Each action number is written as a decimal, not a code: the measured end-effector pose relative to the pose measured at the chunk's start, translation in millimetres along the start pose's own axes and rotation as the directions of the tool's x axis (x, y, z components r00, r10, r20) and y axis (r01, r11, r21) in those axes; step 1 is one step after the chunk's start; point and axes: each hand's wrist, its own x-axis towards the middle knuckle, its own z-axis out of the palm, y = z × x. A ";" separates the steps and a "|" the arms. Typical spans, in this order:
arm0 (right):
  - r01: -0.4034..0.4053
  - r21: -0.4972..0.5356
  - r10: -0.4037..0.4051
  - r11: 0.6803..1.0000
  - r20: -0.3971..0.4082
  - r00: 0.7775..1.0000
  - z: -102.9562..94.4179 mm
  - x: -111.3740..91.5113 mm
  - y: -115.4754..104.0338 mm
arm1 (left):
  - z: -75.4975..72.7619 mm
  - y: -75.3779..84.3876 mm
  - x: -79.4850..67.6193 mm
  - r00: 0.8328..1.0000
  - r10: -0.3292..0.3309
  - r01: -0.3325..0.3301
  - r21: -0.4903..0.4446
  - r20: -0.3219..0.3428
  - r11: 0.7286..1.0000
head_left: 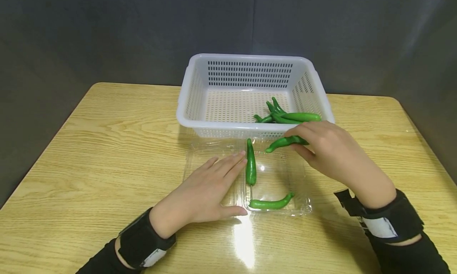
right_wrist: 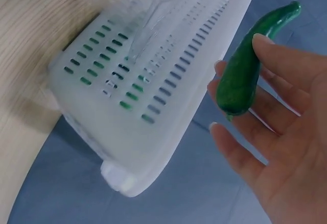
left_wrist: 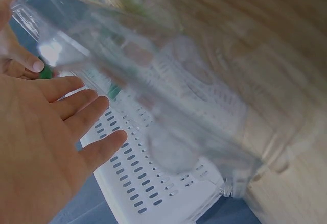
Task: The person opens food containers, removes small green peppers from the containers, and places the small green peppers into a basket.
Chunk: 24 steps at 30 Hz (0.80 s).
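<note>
My right hand point(head_left: 323, 151) pinches a green chili pepper point(right_wrist: 241, 76) between thumb and fingers, above the right far part of a clear plastic clamshell box point(head_left: 278, 173). Two more peppers lie in the box: a dark one point(head_left: 251, 167) lengthwise along its left side, and a lighter curved one point(head_left: 273, 204) across its near edge. My left hand point(head_left: 207, 190) is spread palm down over the box's left half, fingers straight, fingertips close beside the dark pepper. In the left wrist view the left hand point(left_wrist: 46, 137) shows extended fingers with nothing held.
A white slotted plastic basket point(head_left: 246, 125) stands just behind the box. Several green peppers point(head_left: 285, 115) are heaped in its right near corner. Both stand on a wooden table point(head_left: 107, 147), with a dark curtain point(head_left: 143, 32) behind its far edge.
</note>
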 end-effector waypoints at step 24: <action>-0.105 -0.078 0.094 0.991 -0.138 0.986 0.5 -5.8 25.8 | 0.6 -0.4 -0.2 1.000 -0.001 0.001 0.000 -0.002 1.000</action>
